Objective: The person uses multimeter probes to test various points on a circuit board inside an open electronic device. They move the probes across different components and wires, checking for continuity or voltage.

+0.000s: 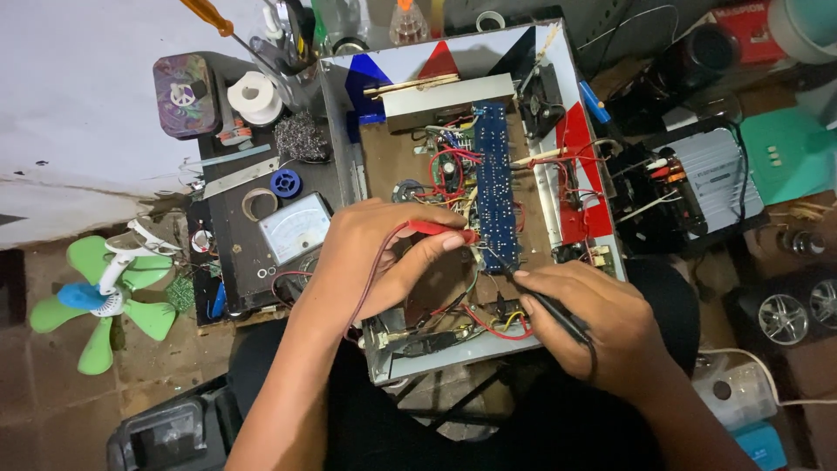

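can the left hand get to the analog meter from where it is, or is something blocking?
Probably yes. The analog meter lies face up just beside the left hand, with nothing over its dial. But that hand is pinching the red probe against the blue circuit board, so it isn't free.

an open metal chassis (375, 349) sits in the middle, a long circuit board (494, 183) lying inside it. a meter (295, 228) rests just left of the chassis, a small fan (100, 296) further left on the floor, an amplifier (697, 187) to the right.
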